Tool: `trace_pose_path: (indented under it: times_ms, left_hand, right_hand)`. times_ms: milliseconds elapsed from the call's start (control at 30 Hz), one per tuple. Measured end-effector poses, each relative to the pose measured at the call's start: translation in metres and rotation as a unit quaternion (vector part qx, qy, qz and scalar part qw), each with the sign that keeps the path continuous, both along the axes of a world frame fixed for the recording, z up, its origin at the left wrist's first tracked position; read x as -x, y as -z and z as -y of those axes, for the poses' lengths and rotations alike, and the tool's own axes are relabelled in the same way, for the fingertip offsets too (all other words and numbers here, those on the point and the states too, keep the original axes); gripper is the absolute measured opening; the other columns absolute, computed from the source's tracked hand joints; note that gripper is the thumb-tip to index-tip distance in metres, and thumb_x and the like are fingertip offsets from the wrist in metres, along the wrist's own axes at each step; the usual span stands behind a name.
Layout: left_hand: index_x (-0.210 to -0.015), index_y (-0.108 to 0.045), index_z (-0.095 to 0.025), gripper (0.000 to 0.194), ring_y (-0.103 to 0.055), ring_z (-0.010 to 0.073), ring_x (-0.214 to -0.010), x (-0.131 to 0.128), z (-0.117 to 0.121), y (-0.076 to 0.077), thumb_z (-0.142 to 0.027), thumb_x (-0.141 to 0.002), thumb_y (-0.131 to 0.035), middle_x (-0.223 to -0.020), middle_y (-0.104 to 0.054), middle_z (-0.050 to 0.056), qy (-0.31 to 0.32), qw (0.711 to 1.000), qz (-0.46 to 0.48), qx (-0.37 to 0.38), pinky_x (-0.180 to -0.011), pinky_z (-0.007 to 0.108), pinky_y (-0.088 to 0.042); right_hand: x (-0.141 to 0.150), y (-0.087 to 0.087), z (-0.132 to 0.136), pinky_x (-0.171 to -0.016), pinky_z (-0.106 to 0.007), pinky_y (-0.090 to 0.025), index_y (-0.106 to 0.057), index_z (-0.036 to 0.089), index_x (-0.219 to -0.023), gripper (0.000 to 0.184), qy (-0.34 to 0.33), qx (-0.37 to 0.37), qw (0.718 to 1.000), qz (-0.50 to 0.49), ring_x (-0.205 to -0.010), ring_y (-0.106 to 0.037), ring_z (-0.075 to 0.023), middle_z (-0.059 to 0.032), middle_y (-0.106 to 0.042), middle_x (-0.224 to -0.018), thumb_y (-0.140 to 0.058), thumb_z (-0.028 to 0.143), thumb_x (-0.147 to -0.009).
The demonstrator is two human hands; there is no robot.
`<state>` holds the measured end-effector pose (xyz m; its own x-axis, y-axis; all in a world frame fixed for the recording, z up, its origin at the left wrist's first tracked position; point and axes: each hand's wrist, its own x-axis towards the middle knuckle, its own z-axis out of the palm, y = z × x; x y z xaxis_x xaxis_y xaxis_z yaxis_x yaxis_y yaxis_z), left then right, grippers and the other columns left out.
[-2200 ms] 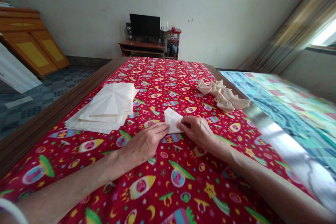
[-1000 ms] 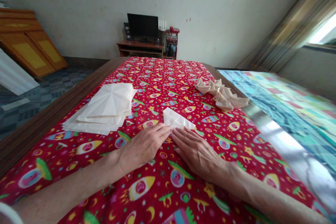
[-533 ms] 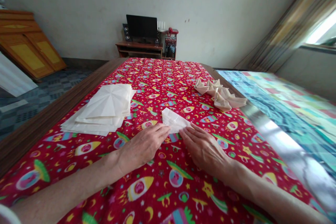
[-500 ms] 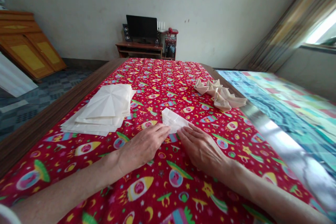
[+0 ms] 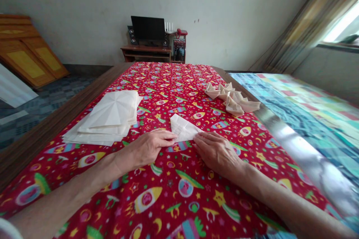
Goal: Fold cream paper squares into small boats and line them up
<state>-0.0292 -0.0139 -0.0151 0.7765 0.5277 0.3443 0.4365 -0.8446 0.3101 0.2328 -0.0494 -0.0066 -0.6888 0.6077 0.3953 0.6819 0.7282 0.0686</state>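
A small piece of folded white paper (image 5: 185, 129) lies on the red patterned tablecloth in front of me, roughly triangular, with crease lines across it. At its lower left corner, my left hand (image 5: 153, 145) is closed in a pinch, thumb and forefinger on the edge. My right hand (image 5: 217, 153) covers the right tip with its fingers held together, gripping that end against the cloth. Its thumb is hidden. To the left rests a stack of creased white paper sheets (image 5: 109, 110). Several folded paper boats (image 5: 234, 101) sit in a cluster at the right.
The tablecloth (image 5: 157, 201) runs along a long brown table (image 5: 84, 99). Beyond its far end stand a monitor (image 5: 148, 28), speakers and a red telephone (image 5: 181, 32). A bed with a checked cover (image 5: 297, 119) adjoins the right side. A wooden cabinet (image 5: 30, 52) stands at left.
My left hand has shifted a little left along the paper's edge, uncovering more of it. My right hand stays at the right tip. The whole view has shifted slightly.
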Motion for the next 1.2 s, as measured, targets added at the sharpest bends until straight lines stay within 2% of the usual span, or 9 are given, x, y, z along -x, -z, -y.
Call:
trace_pose_path:
  times_ms: [133, 233, 333, 433, 500, 633, 900, 1067, 1200]
  left_hand:
    - [-0.094, -0.072, -0.021, 0.044, -0.065, 0.0128, -0.095, -0.008, -0.018, -0.009, -0.001, -0.075, -0.039, -0.101, -0.071, 0.000, -0.041, 0.996, 0.036, 0.071, -0.088, 0.023, -0.050]
    - [-0.096, -0.071, -0.020, 0.038, -0.066, 0.0136, -0.090, -0.021, -0.033, -0.014, -0.004, -0.078, -0.042, -0.096, -0.072, 0.001, -0.060, 0.995, 0.040, 0.070, -0.083, 0.023, -0.051]
    - [-0.112, -0.064, -0.017, 0.031, -0.061, 0.0169, -0.103, -0.031, -0.050, -0.011, -0.017, -0.085, -0.050, -0.110, -0.067, 0.006, -0.050, 0.998, 0.035, 0.022, -0.092, 0.028, -0.048]
    - [-0.122, -0.057, -0.015, 0.039, -0.050, 0.0212, -0.120, -0.033, -0.065, -0.002, -0.028, -0.084, -0.058, -0.127, -0.057, 0.010, -0.042, 0.999, -0.008, -0.013, -0.105, 0.035, -0.038]
    - [-0.125, -0.054, -0.015, 0.044, -0.045, 0.0221, -0.126, -0.031, -0.072, 0.002, -0.033, -0.085, -0.057, -0.132, -0.053, 0.011, -0.041, 0.999, -0.034, -0.004, -0.108, 0.037, -0.034]
    - [-0.127, -0.052, -0.015, 0.050, -0.045, 0.0223, -0.125, -0.026, -0.077, -0.001, -0.039, -0.084, -0.059, -0.132, -0.052, 0.012, -0.035, 0.998, -0.053, 0.019, -0.107, 0.036, -0.035]
    - [-0.129, -0.050, -0.018, 0.055, -0.051, 0.0201, -0.112, -0.030, -0.081, -0.011, -0.033, -0.079, -0.066, -0.118, -0.054, 0.009, -0.019, 0.997, -0.062, 0.049, -0.100, 0.032, -0.039]
    - [-0.128, -0.052, -0.020, 0.060, -0.049, 0.0206, -0.110, -0.036, -0.088, -0.015, -0.033, -0.073, -0.069, -0.114, -0.050, 0.006, -0.038, 0.989, -0.105, 0.096, -0.098, 0.030, -0.039]
    - [-0.127, -0.054, -0.018, 0.063, -0.047, 0.0218, -0.110, -0.043, -0.091, -0.025, -0.030, -0.068, -0.072, -0.111, -0.048, 0.007, -0.063, 0.978, -0.153, 0.125, -0.096, 0.030, -0.039]
  right_hand:
    - [0.007, 0.001, -0.018, -0.067, -0.026, -0.043, -0.060, 0.017, -0.076, 0.025, 0.061, 0.028, 0.997, -0.027, -0.077, -0.059, -0.0155, -0.0051, -0.065, -0.079, -0.047, 0.030, -0.093]
    - [0.012, 0.004, -0.031, -0.059, -0.026, -0.037, -0.058, 0.018, -0.073, 0.024, 0.114, 0.037, 0.993, -0.023, -0.070, -0.054, -0.0155, -0.0034, -0.061, -0.074, -0.054, 0.037, -0.089]
    - [0.014, 0.005, -0.035, -0.062, -0.027, -0.037, -0.058, 0.018, -0.081, 0.020, 0.145, 0.046, 0.987, -0.056, -0.074, -0.052, -0.0164, -0.0051, -0.059, -0.082, -0.055, 0.037, -0.087]
    - [0.013, 0.003, -0.028, -0.069, -0.030, -0.040, -0.056, 0.017, -0.091, 0.023, 0.159, 0.052, 0.983, -0.077, -0.081, -0.051, -0.0195, -0.0085, -0.056, -0.091, -0.054, 0.040, -0.087]
    - [0.011, 0.001, -0.023, -0.069, -0.032, -0.041, -0.055, 0.017, -0.093, 0.026, 0.176, 0.057, 0.980, -0.070, -0.082, -0.051, -0.0211, -0.0091, -0.055, -0.091, -0.052, 0.043, -0.087]
    - [0.008, 0.000, -0.018, -0.068, -0.033, -0.042, -0.053, 0.018, -0.093, 0.027, 0.188, 0.071, 0.977, -0.065, -0.079, -0.050, -0.0215, -0.0081, -0.053, -0.087, -0.052, 0.045, -0.087]
    - [0.007, -0.004, -0.017, -0.070, -0.032, -0.043, -0.051, 0.018, -0.087, 0.024, 0.192, 0.107, 0.973, -0.075, -0.080, -0.051, -0.0208, -0.0085, -0.053, -0.087, -0.054, 0.041, -0.086]
    - [0.006, -0.003, -0.021, -0.066, -0.029, -0.041, -0.048, 0.019, -0.081, 0.025, 0.223, 0.129, 0.962, -0.085, -0.076, -0.051, -0.0189, -0.0066, -0.055, -0.085, -0.058, 0.041, -0.083]
    - [0.004, -0.001, -0.024, -0.066, -0.028, -0.040, -0.047, 0.020, -0.079, 0.025, 0.210, 0.137, 0.963, -0.098, -0.075, -0.052, -0.0174, -0.0048, -0.056, -0.083, -0.059, 0.041, -0.083]
